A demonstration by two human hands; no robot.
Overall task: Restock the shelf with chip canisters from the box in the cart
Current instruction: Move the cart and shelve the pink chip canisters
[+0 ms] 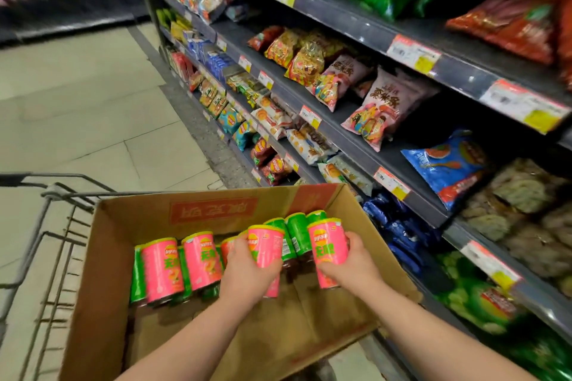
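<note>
An open cardboard box (102, 263) sits in a wire cart (43, 226). Inside it lie several pink and green chip canisters, among them a pink canister (162, 269) at the left and green canisters (297, 232) at the back. My left hand (247, 272) is closed around a pink canister (266, 244) above the middle of the box. Over the box's right side, my right hand (353, 260) grips another pink canister (328, 241). The shelves (349, 133) run along the right, packed with snack bags.
Dark shelf edges with price tags (391, 184) stick out close to the box's right wall. Blue packets (393, 223) fill the low shelf beside the box. A tiled aisle floor (93, 108) stretches to the left, with another shelf row (62, 3) beyond it.
</note>
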